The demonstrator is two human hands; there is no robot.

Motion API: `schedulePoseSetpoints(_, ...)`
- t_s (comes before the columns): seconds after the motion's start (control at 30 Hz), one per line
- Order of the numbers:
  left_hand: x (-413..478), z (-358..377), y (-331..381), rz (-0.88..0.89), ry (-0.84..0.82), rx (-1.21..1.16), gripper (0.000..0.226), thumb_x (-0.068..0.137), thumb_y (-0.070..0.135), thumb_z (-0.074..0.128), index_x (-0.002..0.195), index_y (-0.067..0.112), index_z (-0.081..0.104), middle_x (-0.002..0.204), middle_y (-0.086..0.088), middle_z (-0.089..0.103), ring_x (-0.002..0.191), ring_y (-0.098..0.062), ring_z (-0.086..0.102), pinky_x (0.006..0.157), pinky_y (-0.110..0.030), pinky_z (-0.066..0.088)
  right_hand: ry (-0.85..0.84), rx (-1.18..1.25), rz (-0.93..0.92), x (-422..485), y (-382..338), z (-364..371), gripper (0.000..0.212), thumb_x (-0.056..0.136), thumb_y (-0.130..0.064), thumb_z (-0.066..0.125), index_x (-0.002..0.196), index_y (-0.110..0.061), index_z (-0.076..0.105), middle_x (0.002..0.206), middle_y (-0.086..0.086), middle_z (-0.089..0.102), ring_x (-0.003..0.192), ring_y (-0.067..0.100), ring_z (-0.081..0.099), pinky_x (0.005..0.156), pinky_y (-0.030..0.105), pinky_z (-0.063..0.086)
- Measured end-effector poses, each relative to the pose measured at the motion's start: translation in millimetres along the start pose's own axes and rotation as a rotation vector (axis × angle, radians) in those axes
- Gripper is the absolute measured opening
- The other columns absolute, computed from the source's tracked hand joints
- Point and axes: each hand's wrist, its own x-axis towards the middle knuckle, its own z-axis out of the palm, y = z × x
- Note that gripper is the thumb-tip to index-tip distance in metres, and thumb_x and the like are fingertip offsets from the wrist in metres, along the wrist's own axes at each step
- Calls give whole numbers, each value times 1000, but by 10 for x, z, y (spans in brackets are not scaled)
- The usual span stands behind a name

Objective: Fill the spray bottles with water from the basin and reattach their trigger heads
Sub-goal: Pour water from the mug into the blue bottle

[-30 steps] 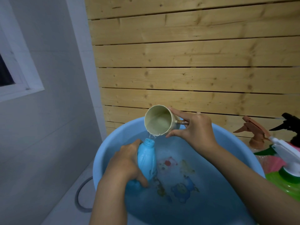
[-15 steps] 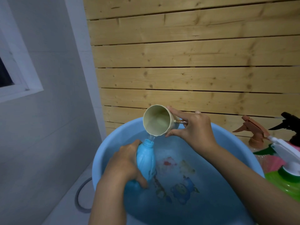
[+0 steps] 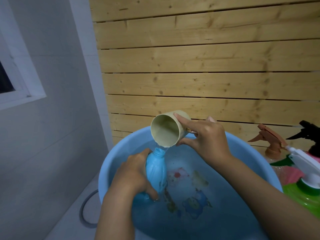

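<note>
The left hand [image 3: 136, 175] is held low over the left part of the basin [image 3: 116, 155]. Its fingers and thumb are curled round the body of a blue bottle [image 3: 155, 168], its fingertips are set at the water's surface, and its bare forearm is brought in over the basin's near edge. The right hand [image 3: 206, 137] is held higher, above the basin's far side. A beige cup [image 3: 166, 130] is pinched there between the outstretched index finger on top and the thumb beneath, and the bare right forearm is stretched in across the basin's right side.
</note>
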Motion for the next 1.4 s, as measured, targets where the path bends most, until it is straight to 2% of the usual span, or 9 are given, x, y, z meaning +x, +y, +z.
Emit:
schedulePoseSetpoints(0.2, 6, 11, -11, 14, 16, 0, 104, 32, 33, 92, 122, 37, 41, 113, 10, 55, 107, -20, 56, 84, -38, 53, 55, -76, -88, 13, -68, -16, 71, 56, -27, 92, 122, -22, 66, 59, -5, 64, 50, 16, 54, 57, 27, 29)
schedulePoseSetpoints(0.37, 7, 12, -26, 8, 38, -25, 104, 24, 41, 88, 117, 40, 42, 113, 13, 55, 107, -19, 54, 84, -38, 52, 101, -122, -150, 24, -85, -37, 60, 66, -21, 82, 123, -19, 64, 55, -3, 57, 49, 18, 51, 59, 29, 21)
schedulePoseSetpoints(0.6, -22, -6, 10, 5, 52, 22, 108, 34, 37, 91, 127, 37, 36, 122, 8, 51, 111, -22, 52, 89, -37, 50, 169, -205, -210, 54, -99, -73, 44, 79, -26, 70, 122, -19, 65, 55, -4, 55, 51, 18, 52, 61, 28, 17)
schedulePoseSetpoints(0.67, -25, -4, 11, 0, 54, 33, 111, 35, 36, 92, 130, 35, 35, 123, 7, 50, 113, -22, 51, 90, -37, 49, 183, -235, -228, 64, -105, -66, 42, 80, -24, 71, 122, -19, 65, 54, -4, 53, 51, 19, 52, 61, 28, 17)
schedulePoseSetpoints(0.87, -11, 0, 4, 16, 91, 7, 105, 28, 40, 90, 121, 37, 41, 111, 7, 55, 104, -21, 54, 83, -37, 51, 199, -308, -284, 78, -139, -64, 43, 78, -11, 79, 119, -18, 68, 52, -4, 46, 49, 17, 49, 59, 28, 22)
schedulePoseSetpoints(1.03, -25, -12, 14, 41, 114, 3, 103, 29, 42, 89, 120, 39, 41, 111, 10, 54, 104, -20, 54, 83, -39, 51, 168, -377, -297, 78, -161, -97, 52, 73, -1, 81, 120, -17, 67, 53, -4, 47, 51, 16, 47, 60, 28, 22)
schedulePoseSetpoints(1.2, -56, -42, 57, 88, 159, -16, 101, 33, 39, 91, 120, 38, 41, 112, 13, 53, 106, -17, 52, 84, -40, 51, 136, -444, -286, 73, -157, -112, 51, 75, 7, 72, 120, -15, 67, 54, -3, 48, 52, 17, 49, 64, 27, 25)
schedulePoseSetpoints(1.3, -67, -52, 92, 123, 216, -25, 101, 33, 37, 92, 121, 38, 42, 110, 16, 52, 105, -16, 52, 84, -39, 50, 28, -485, -216, 54, -126, -56, 56, 67, 11, 70, 118, -11, 69, 50, -1, 50, 50, 21, 51, 64, 30, 24)
schedulePoseSetpoints(1.4, -71, -59, 117, 152, 280, -60, 100, 33, 36, 92, 119, 40, 42, 107, 19, 51, 102, -14, 52, 83, -38, 50, -179, -490, -127, 9, -67, 4, 62, 49, 7, 81, 108, -7, 72, 44, 0, 50, 45, 22, 49, 63, 30, 21)
